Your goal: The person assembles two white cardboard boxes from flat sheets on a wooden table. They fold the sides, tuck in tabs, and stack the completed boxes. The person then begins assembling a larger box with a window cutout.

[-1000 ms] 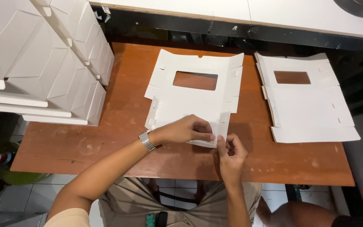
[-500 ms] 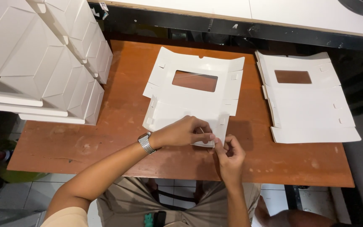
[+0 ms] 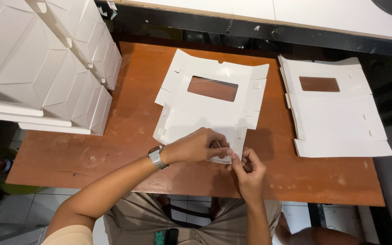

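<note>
A flat white cardboard box blank with a rectangular window cut-out lies on the brown wooden table. My left hand, with a metal watch on its wrist, presses on the blank's near edge and pinches a flap there. Just right of it, my right hand grips the near right corner flap with its fingertips. The two hands almost touch at that corner. The near edge of the blank is partly hidden beneath them.
A stack of more flat white blanks with window cut-outs lies at the table's right. Folded white boxes are piled high at the left. A white counter runs along the back. My knees show under the table's front edge.
The hands stay at the blank's near right corner. Their fingers have shifted slightly on the flap, and the view has moved a little.
</note>
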